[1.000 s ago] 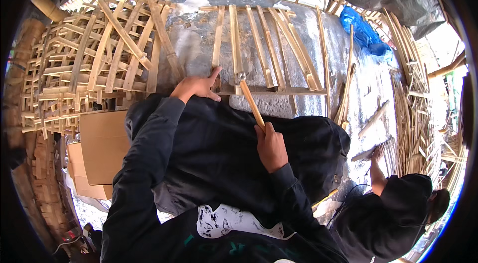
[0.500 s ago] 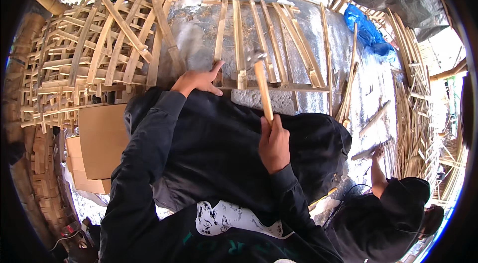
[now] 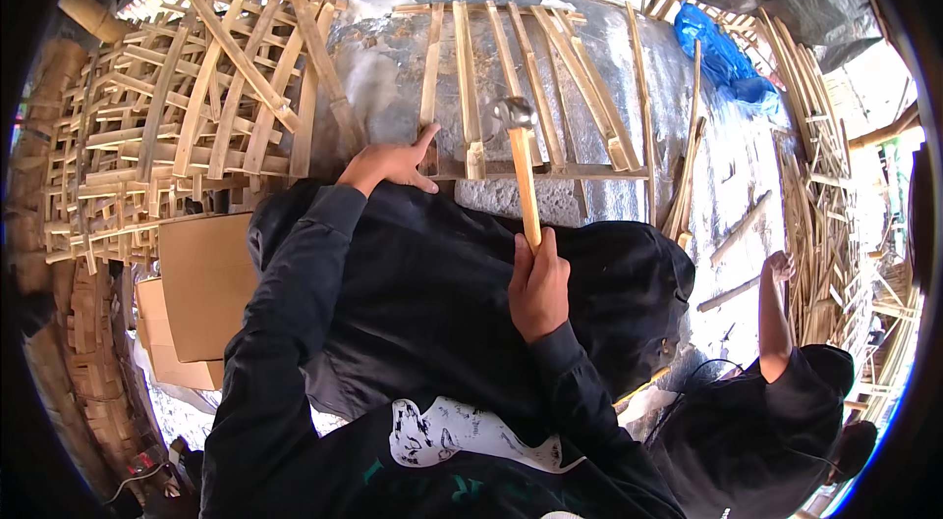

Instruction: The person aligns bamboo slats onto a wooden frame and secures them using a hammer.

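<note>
Right hand (image 3: 539, 289) grips a hammer (image 3: 525, 183) aimed lengthwise toward twelve o'clock, butt hidden; left hand (image 3: 389, 166), at ten, splayed open, partly obscured.

hammer head (image 3: 514, 111): shiny metal | handle (image 3: 526, 187): smooth wood | slats (image 3: 466, 77): matt bamboo | block (image 3: 491, 195): rough, pitted

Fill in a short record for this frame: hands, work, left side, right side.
Left hand: at the near end of a bamboo strip
Right hand: gripping a hammer by its wooden handle
Work: more strips side by side, near ends along a crosspiece
Left side: bamboo lattice, cardboard boxes
Right side: blue plastic sheet, co-worker's raised hand
</note>
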The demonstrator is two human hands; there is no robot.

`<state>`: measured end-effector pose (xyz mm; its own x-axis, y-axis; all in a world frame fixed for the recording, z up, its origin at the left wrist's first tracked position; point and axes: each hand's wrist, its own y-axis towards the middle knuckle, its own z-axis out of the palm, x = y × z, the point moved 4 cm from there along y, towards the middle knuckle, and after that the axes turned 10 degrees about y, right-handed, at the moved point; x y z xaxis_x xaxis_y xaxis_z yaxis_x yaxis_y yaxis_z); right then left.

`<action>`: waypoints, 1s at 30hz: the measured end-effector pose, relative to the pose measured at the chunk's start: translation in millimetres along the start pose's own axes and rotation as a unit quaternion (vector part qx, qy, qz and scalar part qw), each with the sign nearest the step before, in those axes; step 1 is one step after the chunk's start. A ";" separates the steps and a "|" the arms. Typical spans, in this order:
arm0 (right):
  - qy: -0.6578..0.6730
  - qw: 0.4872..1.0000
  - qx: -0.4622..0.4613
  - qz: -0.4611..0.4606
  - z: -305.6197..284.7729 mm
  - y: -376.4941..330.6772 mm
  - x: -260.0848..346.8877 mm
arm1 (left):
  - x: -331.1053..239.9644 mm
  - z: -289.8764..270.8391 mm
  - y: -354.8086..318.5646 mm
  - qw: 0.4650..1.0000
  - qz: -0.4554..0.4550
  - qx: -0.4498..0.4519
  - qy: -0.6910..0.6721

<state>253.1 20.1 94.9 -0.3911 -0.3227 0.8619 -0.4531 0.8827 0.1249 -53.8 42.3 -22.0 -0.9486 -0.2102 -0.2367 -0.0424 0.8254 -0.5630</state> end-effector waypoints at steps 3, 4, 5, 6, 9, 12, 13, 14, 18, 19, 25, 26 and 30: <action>-0.019 0.998 0.042 0.051 14.8 -7.0 -43.4 | 2.2 1.0 4.3 1.000 0.004 -0.001 -0.001; -0.090 0.991 0.081 0.050 18.4 -7.6 -48.8 | 3.6 1.9 4.4 1.000 0.009 0.001 -0.008; -0.093 0.991 0.086 0.045 18.3 -8.4 -53.4 | 4.5 2.9 5.1 1.000 0.014 0.003 -0.015; -0.096 0.990 0.092 0.040 18.6 -9.2 -57.8 | 4.4 5.1 6.0 1.000 0.014 0.002 -0.015; -0.004 0.999 0.047 -0.018 6.9 -1.7 -14.1 | 1.6 5.4 1.2 1.000 0.004 -0.012 0.003; 0.030 1.000 0.004 0.003 -0.9 1.8 9.2 | -2.4 -2.4 -1.3 1.000 -0.001 0.012 -0.018; 0.022 1.000 -0.006 -0.005 0.5 -0.4 1.9 | -5.7 -5.0 -2.4 1.000 -0.004 0.012 -0.003; 0.022 1.000 -0.009 -0.005 4.1 -3.0 -10.3 | -5.3 -5.5 -0.7 1.000 -0.009 0.009 0.011; -0.102 0.990 0.094 0.029 19.6 -10.3 -53.0 | 6.0 9.1 5.9 1.000 0.019 -0.007 -0.022; -0.089 0.991 0.095 0.026 20.5 -8.7 -48.7 | 8.2 12.4 7.4 0.999 0.023 -0.025 -0.003; -0.011 0.999 0.039 0.002 9.1 -4.3 -8.8 | -1.0 1.8 3.9 0.999 0.004 0.020 -0.025; -0.013 1.000 0.024 0.002 10.0 -6.6 -12.7 | -0.9 1.7 4.1 1.000 0.000 0.025 -0.018; -0.104 0.991 0.079 0.014 20.8 -14.2 -51.4 | 8.6 10.0 6.0 0.999 0.023 -0.021 -0.015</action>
<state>263.0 17.0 38.6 -0.5550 -0.3763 0.7419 -0.5531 0.8331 0.0087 -59.1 40.3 -35.3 -0.9400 -0.1861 -0.2858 -0.0119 0.8552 -0.5181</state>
